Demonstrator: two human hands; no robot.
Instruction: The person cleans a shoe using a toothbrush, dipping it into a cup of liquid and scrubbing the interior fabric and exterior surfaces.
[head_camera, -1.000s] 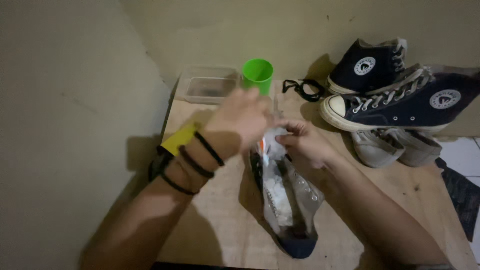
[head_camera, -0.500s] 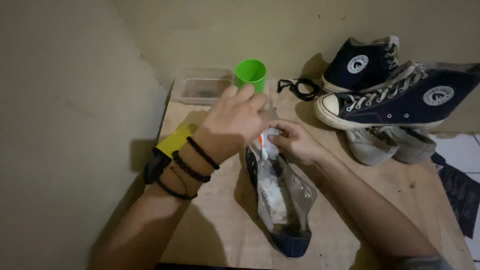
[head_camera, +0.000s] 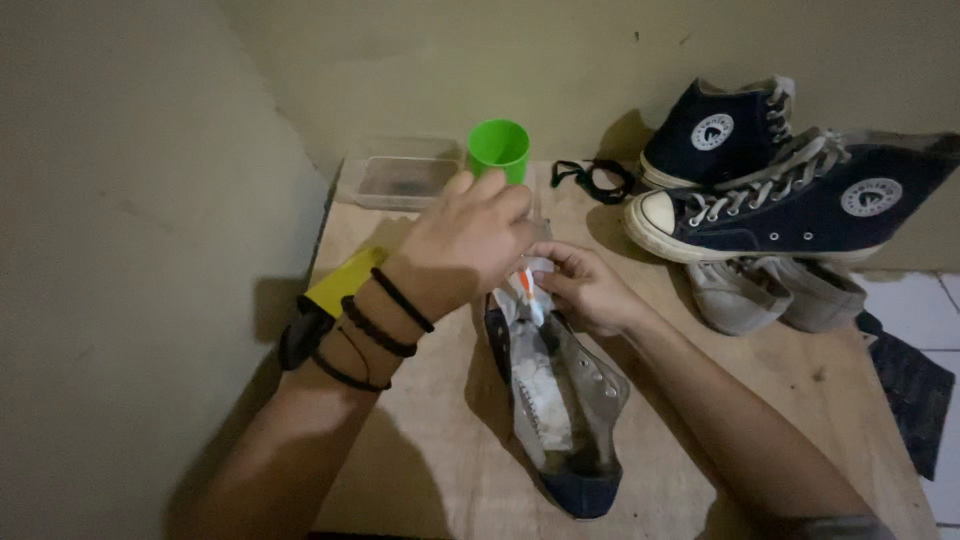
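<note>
A clear plastic bag with white lumps inside lies over a dark blue shoe on the wooden board. My left hand, with black bands on the wrist, is closed on the bag's top end. My right hand pinches the same top end from the right, where a small orange and white piece shows. Both hands meet above the shoe's opening.
A green cup and a clear plastic tub stand at the back. Black laces lie beside two dark blue high-top sneakers. Grey shoes lie to the right, and a yellow object at the left edge.
Both hands stayed on the bag's top; my left hand shifted slightly toward the cup. The view has tilted a little.
</note>
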